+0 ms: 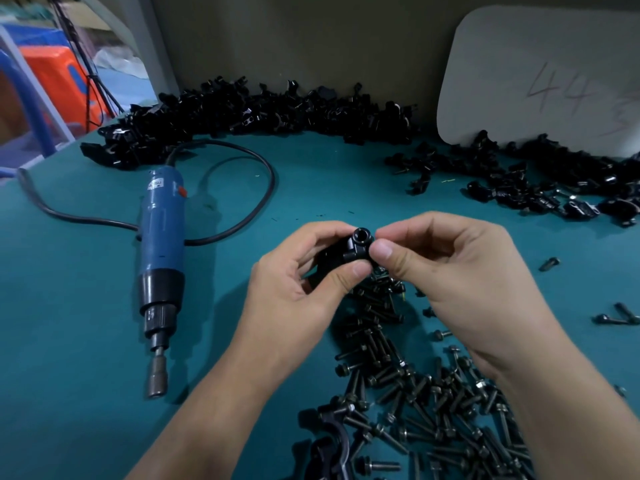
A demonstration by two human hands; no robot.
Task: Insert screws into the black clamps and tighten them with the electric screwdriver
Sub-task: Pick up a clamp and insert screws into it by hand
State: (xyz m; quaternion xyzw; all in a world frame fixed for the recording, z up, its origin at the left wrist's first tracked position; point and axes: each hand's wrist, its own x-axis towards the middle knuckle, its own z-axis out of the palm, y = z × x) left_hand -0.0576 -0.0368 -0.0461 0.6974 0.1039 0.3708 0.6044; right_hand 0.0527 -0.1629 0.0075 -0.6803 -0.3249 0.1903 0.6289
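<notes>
While left hand [298,292] grips clamp [341,258], right hand [446,268] seemingly pinching screw [362,234]

I am holding a black clamp [349,252] over a teal surface [86,323], near dark grey screws [415,393] and a blue, black-collared screwdriver [161,230].

A teal mat [69,341] covers the table. At the upper right a white card [540,77] (pencilled "44", faint) leans against the drab back wall [311,39]. At the upper left, blurred, are an orange plastic item [52,81] and hanging dark cables [78,46].
</notes>
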